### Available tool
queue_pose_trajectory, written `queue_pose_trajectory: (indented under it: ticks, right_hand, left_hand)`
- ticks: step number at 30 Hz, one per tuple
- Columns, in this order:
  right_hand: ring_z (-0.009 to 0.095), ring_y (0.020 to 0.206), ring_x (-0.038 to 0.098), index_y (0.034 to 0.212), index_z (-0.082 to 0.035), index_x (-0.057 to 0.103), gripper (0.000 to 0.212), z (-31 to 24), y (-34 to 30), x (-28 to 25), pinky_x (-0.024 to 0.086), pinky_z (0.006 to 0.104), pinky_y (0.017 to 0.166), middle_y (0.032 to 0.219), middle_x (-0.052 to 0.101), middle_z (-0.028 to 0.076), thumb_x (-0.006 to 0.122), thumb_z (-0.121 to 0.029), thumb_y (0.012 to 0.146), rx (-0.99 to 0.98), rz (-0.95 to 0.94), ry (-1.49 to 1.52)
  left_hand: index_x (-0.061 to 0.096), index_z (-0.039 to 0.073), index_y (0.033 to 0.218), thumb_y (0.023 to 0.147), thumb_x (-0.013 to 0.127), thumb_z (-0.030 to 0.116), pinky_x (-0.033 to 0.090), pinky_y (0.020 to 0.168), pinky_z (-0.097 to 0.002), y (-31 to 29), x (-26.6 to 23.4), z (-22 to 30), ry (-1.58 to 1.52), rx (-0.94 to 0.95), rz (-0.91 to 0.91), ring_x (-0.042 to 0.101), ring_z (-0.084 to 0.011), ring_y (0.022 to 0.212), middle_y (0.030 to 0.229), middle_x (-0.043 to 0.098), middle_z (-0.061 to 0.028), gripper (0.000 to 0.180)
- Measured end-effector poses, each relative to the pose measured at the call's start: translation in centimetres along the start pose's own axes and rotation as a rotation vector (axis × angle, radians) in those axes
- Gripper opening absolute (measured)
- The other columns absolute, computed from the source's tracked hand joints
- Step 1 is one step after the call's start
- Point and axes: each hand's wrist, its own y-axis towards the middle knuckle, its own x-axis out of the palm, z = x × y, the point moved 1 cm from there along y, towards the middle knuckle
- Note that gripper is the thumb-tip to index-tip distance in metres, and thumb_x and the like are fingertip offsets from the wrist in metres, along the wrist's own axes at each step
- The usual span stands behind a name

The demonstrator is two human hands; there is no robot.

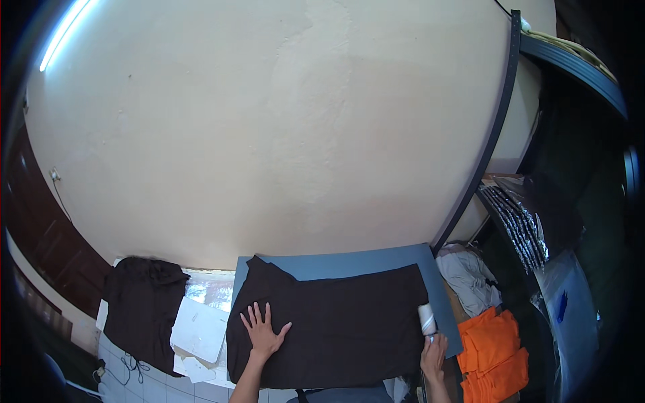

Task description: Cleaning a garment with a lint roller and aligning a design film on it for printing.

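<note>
A black garment (342, 329) lies spread out on a blue-grey board (396, 260). My left hand (266, 337) rests flat on its left part, fingers spread and holding nothing. At the garment's right edge, my right hand (434, 354) is closed around the handle of a lint roller (427, 319). The roller's white cylinder points away from me and lies over the cloth's edge. The fingers hide most of its handle.
Left of the board are white sheets (199, 329) and a heap of dark cloth (144, 309). Folded orange cloth (494, 356) and a grey cloth bundle (468, 279) lie to the right. A dark shelf rack (500, 127) holds stacked plastic-wrapped packages (517, 225). A wall (302, 148) stands behind.
</note>
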Motion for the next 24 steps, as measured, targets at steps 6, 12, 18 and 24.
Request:
queue_pose_trajectory:
  ticks: [6,12,18,24]
  right_hand:
    - [0.046,0.105,0.053,0.109,0.011,0.053,0.054,0.0,7.4,1.7,0.042,0.0556,0.096,0.107,0.052,0.026,0.08,-0.03,0.086,0.066,0.201,0.145]
    - [0.041,0.096,0.061,0.11,0.007,0.056,0.073,1.5,13.4,3.1,0.052,0.0484,0.088,0.104,0.06,0.02,0.1,-0.018,0.057,0.203,0.076,0.27]
    - [0.025,0.087,0.065,0.111,-0.001,0.059,0.074,5.6,15.7,3.0,0.055,0.039,0.08,0.096,0.062,0.008,0.1,-0.013,0.05,0.3,-0.106,0.548]
    - [0.037,0.086,0.065,0.112,0.005,0.059,0.053,6.1,14.4,3.4,0.051,0.0457,0.082,0.097,0.066,0.02,0.09,-0.012,0.073,0.305,0.303,0.187]
  left_hand:
    - [0.042,-0.001,0.152,0.094,0.057,0.062,-0.004,0.121,-0.0683,0.9,0.9,0.2,-0.1,-0.08,0.004,0.015,-0.0519,0.152,0.159,0.025,-0.0376,0.087]
    - [0.044,-0.004,0.15,0.096,0.058,0.057,-0.002,0.121,-0.0682,1.9,1.8,0.4,-0.081,-0.083,0.055,0.016,-0.0522,0.152,0.158,0.027,-0.0385,0.083]
    - [0.044,-0.003,0.151,0.096,0.056,0.059,-0.001,0.122,-0.067,1.9,1.7,0.1,-0.047,-0.058,0.06,0.018,-0.051,0.152,0.158,0.028,-0.0369,0.084]
    - [0.043,-0.001,0.152,0.096,0.059,0.057,0.003,0.122,-0.0668,2.3,1.3,0.5,-0.005,-0.047,0.056,0.021,-0.0498,0.151,0.159,0.029,-0.0349,0.083]
